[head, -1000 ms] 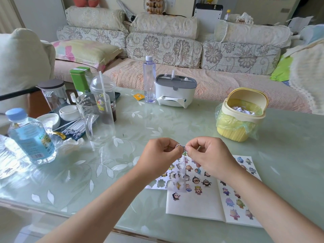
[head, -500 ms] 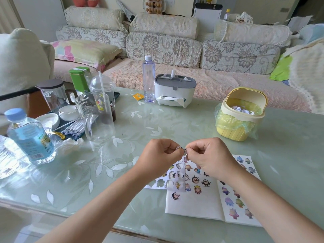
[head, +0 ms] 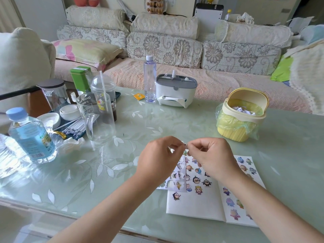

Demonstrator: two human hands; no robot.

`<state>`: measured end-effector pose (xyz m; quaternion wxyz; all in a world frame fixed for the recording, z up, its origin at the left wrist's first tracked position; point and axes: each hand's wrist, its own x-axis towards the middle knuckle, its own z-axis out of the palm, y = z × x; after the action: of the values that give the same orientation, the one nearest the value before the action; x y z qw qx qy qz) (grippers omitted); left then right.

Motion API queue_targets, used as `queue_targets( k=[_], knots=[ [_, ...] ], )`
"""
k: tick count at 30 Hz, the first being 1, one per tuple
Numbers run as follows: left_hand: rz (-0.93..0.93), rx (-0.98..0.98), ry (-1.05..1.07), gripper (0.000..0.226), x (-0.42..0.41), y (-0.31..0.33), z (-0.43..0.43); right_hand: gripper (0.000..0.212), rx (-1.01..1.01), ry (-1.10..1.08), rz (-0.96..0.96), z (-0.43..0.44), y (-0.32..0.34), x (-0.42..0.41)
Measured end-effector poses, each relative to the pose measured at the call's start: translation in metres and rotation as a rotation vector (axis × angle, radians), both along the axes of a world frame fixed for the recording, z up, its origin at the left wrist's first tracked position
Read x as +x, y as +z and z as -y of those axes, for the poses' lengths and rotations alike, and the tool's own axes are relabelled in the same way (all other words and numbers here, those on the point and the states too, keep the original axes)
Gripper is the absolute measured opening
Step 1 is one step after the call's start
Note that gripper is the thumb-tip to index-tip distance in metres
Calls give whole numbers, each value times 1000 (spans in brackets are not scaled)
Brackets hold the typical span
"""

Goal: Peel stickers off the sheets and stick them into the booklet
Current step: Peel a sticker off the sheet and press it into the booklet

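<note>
Glass-green counter [head: 140, 120], head view. Your left hand [head: 157, 160] and right hand [head: 210, 155] meet fingertip to fingertip, raised above the far left corner of the open booklet [head: 196, 206]. The booklet lies flat on the near right of the counter.

Left hand pinches the top of a clear sticker sheet [head: 181, 170], which hangs down over the booklet's left page. Right hand pinches a small dark-edged sticker [head: 183, 143] at that top edge. It is too small to tell whether it is already free of the backing.

Judgement: peel in hand.
- Pull low and slow, folding the sticker back along the sheet rather than lifting straight up, so it neither tears nor curls onto itself.
- Grip only its edge and spare the adhesive.
- The left page shows bare white along its near edge; aim there.

Yellow bin [head: 240, 130] stands far right, well apart.
</note>
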<state>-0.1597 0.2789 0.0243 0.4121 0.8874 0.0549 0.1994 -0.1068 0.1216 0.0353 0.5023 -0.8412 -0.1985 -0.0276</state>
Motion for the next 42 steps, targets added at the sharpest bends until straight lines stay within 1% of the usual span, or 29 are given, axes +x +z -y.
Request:
queue_targets(
  k=[2, 4, 8, 12, 18, 21, 25, 27, 32, 36, 38, 42],
  knots=[
    [-48, -112, -11, 11, 2, 1, 0, 16, -21, -21, 38, 0, 0, -1],
    [-72, -168, -1, 12, 4, 0, 0, 14, -41, -30, 69, -1, 0, -3],
    [-84, -172, 4, 11, 5, -1, -1, 14, -100, -39, 166, 0, 0, -6],
    [-80, -129, -29, 9, 7, -3, 0, 12, -100, -46, 163, 1, -1, -9],
    [-67, -100, -95, 10, 9, -2, 7, 19, -33, -57, 46, 5, -2, -5],
    [-57, -135, -126, 12, 12, -3, 11, 19, 9, -53, -35, 8, -1, -2],
    [-45, -189, -172, 14, 16, -4, 18, 16, 142, -15, -204, 15, 1, 1],
    [-29, -198, -200, 15, 19, -4, 21, 12, 189, -5, -236, 18, 1, 1],
    [11, -228, -267, 14, 26, 0, 31, 7, 277, -58, -289, 30, 0, 7],
    [-13, -273, -306, 14, 32, 3, 40, 9, 402, -43, -417, 39, 4, 9],
    [-31, -304, -318, 15, 36, 5, 45, 10, 418, -70, -429, 43, 6, 11],
    [-56, -366, -342, 17, 43, 7, 54, 5, 397, -152, -341, 52, 6, 16]
  ],
)
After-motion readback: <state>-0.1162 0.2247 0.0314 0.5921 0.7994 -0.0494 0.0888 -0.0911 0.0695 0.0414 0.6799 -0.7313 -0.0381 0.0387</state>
